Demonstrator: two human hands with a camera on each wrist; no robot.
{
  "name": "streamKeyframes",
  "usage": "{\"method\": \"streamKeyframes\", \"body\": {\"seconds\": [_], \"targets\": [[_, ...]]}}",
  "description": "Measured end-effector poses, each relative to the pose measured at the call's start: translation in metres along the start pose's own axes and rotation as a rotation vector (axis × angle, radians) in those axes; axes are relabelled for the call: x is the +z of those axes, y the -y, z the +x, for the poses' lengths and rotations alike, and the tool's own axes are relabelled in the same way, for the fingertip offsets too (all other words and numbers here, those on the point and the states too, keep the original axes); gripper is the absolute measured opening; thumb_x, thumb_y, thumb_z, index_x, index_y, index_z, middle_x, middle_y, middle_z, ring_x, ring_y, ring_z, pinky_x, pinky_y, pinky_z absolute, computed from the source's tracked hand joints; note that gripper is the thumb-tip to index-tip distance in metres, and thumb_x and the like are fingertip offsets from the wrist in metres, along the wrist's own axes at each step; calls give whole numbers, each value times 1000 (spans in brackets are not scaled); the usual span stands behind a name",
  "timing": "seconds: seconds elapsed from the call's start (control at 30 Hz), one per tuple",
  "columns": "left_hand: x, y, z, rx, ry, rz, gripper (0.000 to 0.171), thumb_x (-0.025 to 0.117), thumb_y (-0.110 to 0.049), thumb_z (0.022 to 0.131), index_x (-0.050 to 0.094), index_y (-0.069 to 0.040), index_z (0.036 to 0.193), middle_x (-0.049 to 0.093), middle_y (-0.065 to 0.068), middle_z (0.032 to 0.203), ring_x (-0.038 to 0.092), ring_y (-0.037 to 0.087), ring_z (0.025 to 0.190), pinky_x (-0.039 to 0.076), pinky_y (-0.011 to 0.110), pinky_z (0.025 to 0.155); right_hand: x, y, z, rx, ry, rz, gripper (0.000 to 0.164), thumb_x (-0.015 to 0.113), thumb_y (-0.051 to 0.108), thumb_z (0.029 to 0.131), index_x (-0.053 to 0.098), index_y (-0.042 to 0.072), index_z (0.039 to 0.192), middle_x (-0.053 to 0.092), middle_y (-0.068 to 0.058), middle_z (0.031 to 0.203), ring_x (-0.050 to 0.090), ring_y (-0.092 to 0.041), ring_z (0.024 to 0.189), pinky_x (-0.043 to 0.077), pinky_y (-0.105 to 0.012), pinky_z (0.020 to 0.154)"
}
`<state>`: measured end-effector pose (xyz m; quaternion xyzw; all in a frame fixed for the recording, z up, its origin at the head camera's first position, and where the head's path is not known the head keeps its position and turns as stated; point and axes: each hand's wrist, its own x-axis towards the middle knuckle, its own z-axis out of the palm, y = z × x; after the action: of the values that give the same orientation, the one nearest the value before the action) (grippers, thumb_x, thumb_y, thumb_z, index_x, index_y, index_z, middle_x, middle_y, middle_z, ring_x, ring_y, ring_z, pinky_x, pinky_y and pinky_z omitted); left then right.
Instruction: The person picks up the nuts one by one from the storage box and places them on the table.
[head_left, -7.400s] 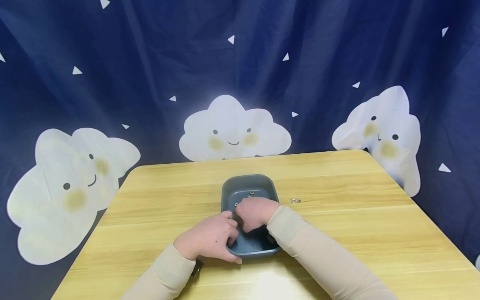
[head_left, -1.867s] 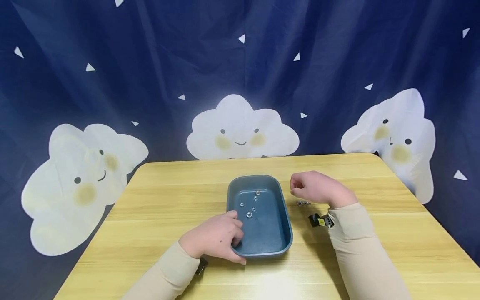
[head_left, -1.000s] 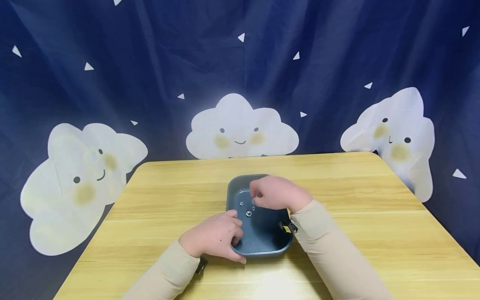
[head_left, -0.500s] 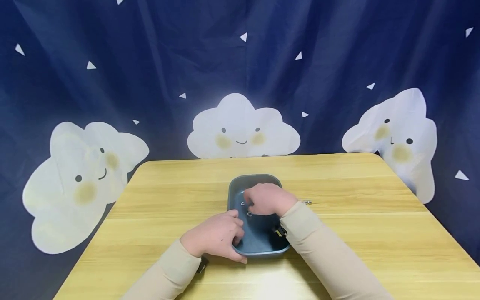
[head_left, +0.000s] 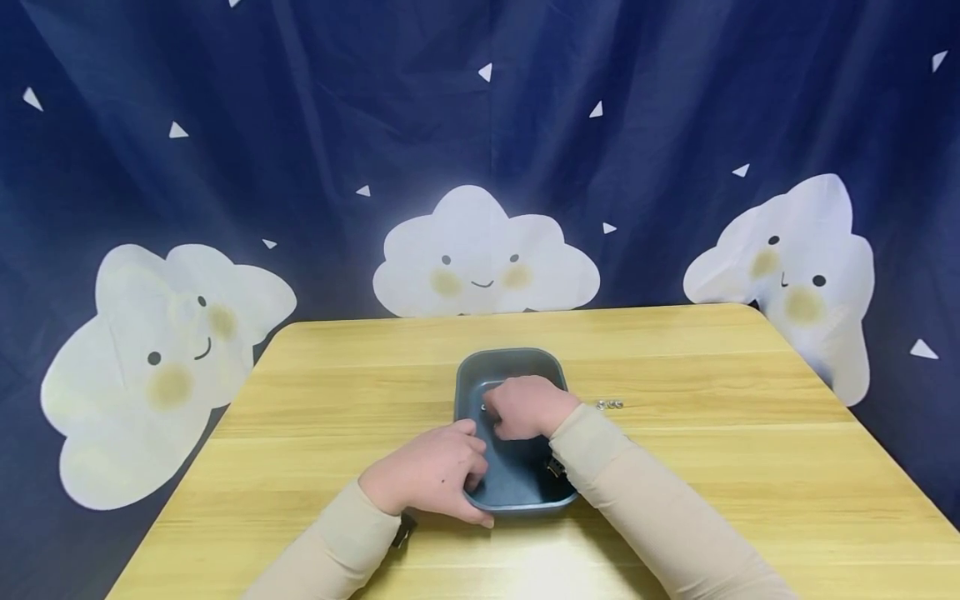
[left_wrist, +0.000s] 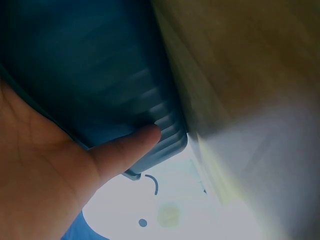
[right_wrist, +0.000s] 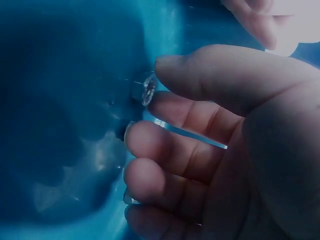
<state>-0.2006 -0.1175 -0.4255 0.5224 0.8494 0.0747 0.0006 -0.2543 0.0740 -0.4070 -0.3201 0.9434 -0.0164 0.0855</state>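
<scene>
A dark blue-grey rectangular plastic box [head_left: 517, 507] sits on the table. My left hand [head_left: 431, 473] grips its near left wall, fingers over the rim inside and the thumb [left_wrist: 132, 145] on the outer face. Inside the box, my right hand [head_left: 528, 407] reaches low with curled fingers. Its thumb and index fingertip pinch a small shiny metal nut [right_wrist: 149, 90] in the right wrist view. Another small metal piece [head_left: 483, 407] lies on the box floor just left of that hand. The hand hides much of the floor and whatever else lies there.
Right of the box, 3 small metal nuts [head_left: 610, 405] lie in a short row on the wooden table [head_left: 712, 467]. Behind the table hangs a dark blue curtain [head_left: 315, 167] with white clouds.
My right hand went from the box to the nuts on the table, then back down into the box. The table row grew from 2 to 3. My left hand keeps its grip.
</scene>
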Motion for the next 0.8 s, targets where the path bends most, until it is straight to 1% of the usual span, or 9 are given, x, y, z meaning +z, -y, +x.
{"method": "streamKeyframes", "body": {"seconds": [0.27, 0.47, 0.67, 0.8], "targets": [[-1, -1, 0, 16, -9, 28, 55, 80, -66, 70, 45, -27, 55, 35, -17, 62, 30, 9, 69, 26, 22, 65, 4, 0, 0, -4, 7, -7, 16, 72, 21, 85, 57, 22, 79, 53, 8, 65, 50, -13, 60, 44, -31, 58], [0, -1, 0, 23, -22, 29, 55, 81, -66, 69, 44, -27, 55, 35, -17, 62, 29, 9, 69, 26, 22, 64, 5, -1, 1, -16, 11, -3, 13, 70, 17, 85, 59, 20, 78, 52, 7, 64, 48, -12, 58, 43, -30, 57], [0, -1, 0, 22, -21, 25, 54, 81, -65, 69, 45, -27, 55, 35, -17, 62, 29, 8, 69, 26, 22, 65, 5, 0, 1, -11, 27, -16, 21, 70, 17, 86, 55, 20, 71, 47, 6, 59, 44, -12, 54, 39, -29, 53], [1, -1, 0, 24, -25, 28, 54, 81, -65, 69, 45, -27, 55, 35, -18, 63, 30, 8, 70, 27, 21, 65, 7, 0, 3, -11, 38, -27, 25, 71, 18, 84, 54, 20, 66, 45, 6, 56, 42, -13, 52, 37, -29, 51]]}}
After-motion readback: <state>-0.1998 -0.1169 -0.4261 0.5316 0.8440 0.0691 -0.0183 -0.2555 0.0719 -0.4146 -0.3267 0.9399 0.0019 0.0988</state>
